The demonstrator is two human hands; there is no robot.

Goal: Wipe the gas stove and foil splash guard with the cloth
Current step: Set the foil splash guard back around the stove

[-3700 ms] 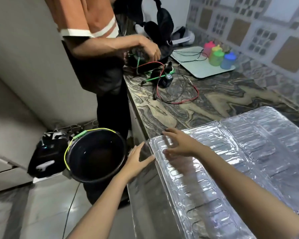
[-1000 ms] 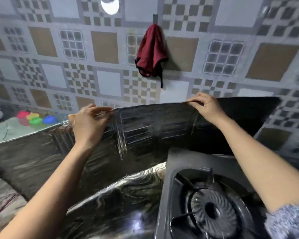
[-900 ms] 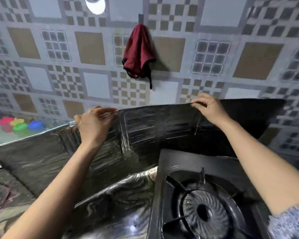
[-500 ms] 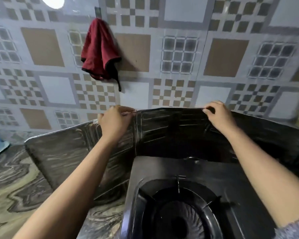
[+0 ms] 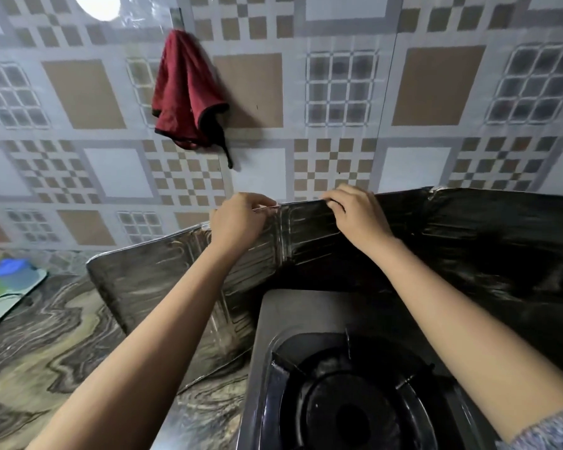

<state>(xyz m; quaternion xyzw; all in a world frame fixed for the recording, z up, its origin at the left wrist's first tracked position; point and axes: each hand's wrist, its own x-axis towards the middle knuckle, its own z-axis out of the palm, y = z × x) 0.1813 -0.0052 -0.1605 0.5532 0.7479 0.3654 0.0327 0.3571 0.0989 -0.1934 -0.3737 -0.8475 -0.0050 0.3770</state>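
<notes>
**Foil guard held upright behind the stove**

The foil splash guard (image 5: pixel 163 284) is stood on edge around the back and left side of the gas stove (image 5: pixel 348 394), which fills the lower centre and lower right of the frame. Its top edge is pinched by both hands in the middle of the frame: the left hand (image 5: pixel 238 222) is closed on the edge just left of a vertical fold, and the right hand (image 5: pixel 358 212) is closed on it just right of that fold, fingers curled over the rim. The two hands are near each other but apart. The guard's left panel is angled out over the marbled counter (image 5: pixel 46 345); its right panel runs dark toward the right edge of the frame. The red cloth (image 5: pixel 189 92) is hung on the tiled wall (image 5: pixel 338 151) in the upper left centre, above the left hand and well apart from both hands. Coloured containers (image 5: pixel 0 271), blurred, are seen at the far left edge.
</notes>
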